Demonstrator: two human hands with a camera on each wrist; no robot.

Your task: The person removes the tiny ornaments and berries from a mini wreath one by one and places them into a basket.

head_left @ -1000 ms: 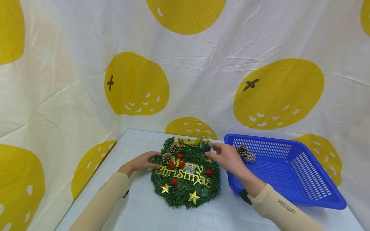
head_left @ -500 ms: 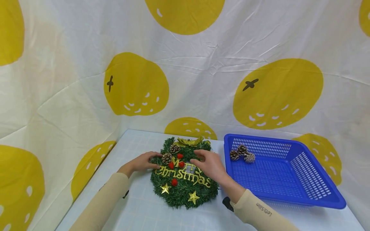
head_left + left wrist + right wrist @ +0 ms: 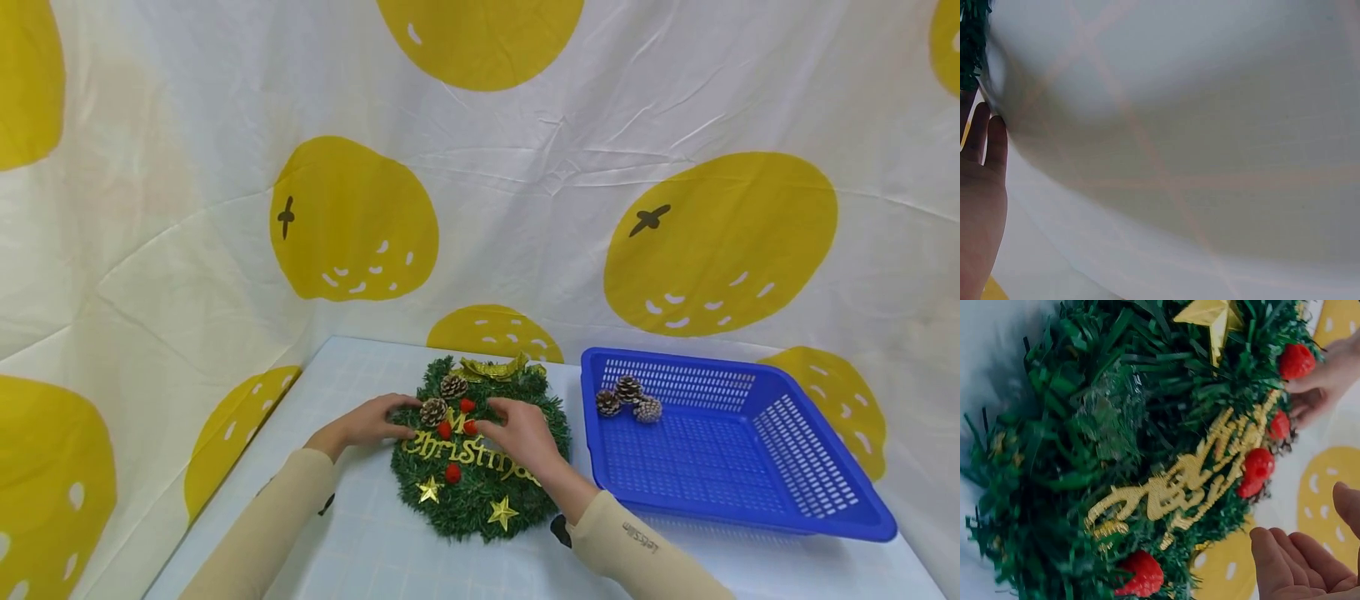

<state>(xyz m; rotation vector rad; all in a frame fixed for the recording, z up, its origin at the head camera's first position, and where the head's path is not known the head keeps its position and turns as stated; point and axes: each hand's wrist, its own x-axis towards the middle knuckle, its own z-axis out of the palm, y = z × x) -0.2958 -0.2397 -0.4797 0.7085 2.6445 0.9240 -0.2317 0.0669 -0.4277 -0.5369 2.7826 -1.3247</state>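
Note:
A green Christmas wreath (image 3: pixel 465 507) lies on the table, bearing gold "Merry Christmas" lettering (image 3: pixel 450 450), gold stars (image 3: pixel 503 512), red berries (image 3: pixel 453 473) and a gold ribbon (image 3: pixel 491 368) at its far edge. My left hand (image 3: pixel 371 419) grips the wreath's left edge, fingers and thumb beside a pine cone (image 3: pixel 433 412); another pine cone (image 3: pixel 453 386) sits just beyond. Over the wreath's middle, close to the red berries, hovers my right hand (image 3: pixel 525 433). Its thumb and fingers (image 3: pixel 1279 562) stand apart in the right wrist view, nothing between them. It hides part of the lettering.
Right of the wreath stands a blue plastic basket (image 3: pixel 825 529) with three loose pine cones (image 3: pixel 628 389) in its far left corner. A pale checked cloth (image 3: pixel 360 533) covers the table. Behind hangs a white curtain (image 3: pixel 517 233) printed with yellow fruit.
My right hand has moved left, from between the basket and the wreath's right edge to over the wreath's middle. My left hand stays in place at the wreath's edge.

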